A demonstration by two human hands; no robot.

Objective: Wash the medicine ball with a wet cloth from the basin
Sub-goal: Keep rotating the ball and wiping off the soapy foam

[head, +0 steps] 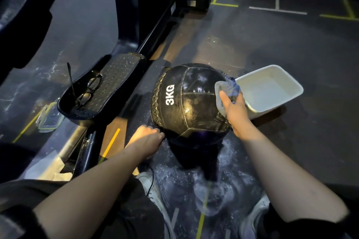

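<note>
A black medicine ball (186, 101) marked "3KG" rests on the wet dark floor in front of me, its surface glistening. My right hand (236, 109) presses a grey-blue wet cloth (226, 88) against the ball's right side. My left hand (148, 137) grips the ball's lower left edge near the floor. A white rectangular basin (285, 101) with water sits just right of the ball, behind my right hand.
A black exercise machine pedal (108, 91) at left carries a pair of eyeglasses (88, 91). A clear container lid (49, 117) lies on the floor beside it. The machine's rail (161, 29) runs back. White shoes (153, 186) and splashed water are below the ball.
</note>
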